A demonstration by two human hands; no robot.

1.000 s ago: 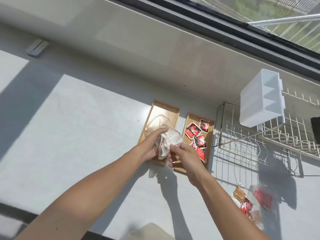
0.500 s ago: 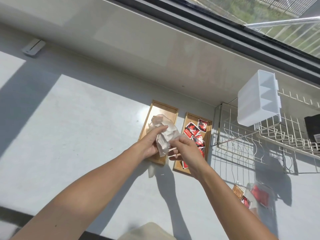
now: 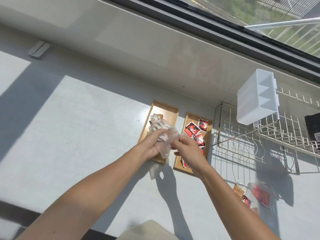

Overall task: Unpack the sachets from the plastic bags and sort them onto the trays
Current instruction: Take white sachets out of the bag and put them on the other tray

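Observation:
Two wooden trays lie side by side on the white counter. Above the left tray (image 3: 170,110) I hold a crumpled clear plastic bag (image 3: 165,135); my left hand (image 3: 152,146) grips its lower part and my right hand (image 3: 186,147) pinches its right edge. A few pale and brown sachets (image 3: 155,117) lie on the left tray just beyond the bag. The right tray (image 3: 208,129) carries several red and black sachets (image 3: 194,129), partly hidden by my right hand.
A wire dish rack (image 3: 251,144) with a white plastic cutlery holder (image 3: 256,97) stands right of the trays. More plastic bags with red and brown sachets (image 3: 254,194) lie on the counter at lower right. A wall and window run along the back.
The bag has crumpled smaller between my hands, and pale and brown sachets now lie on the left tray beyond it. Both hands stay over the trays.

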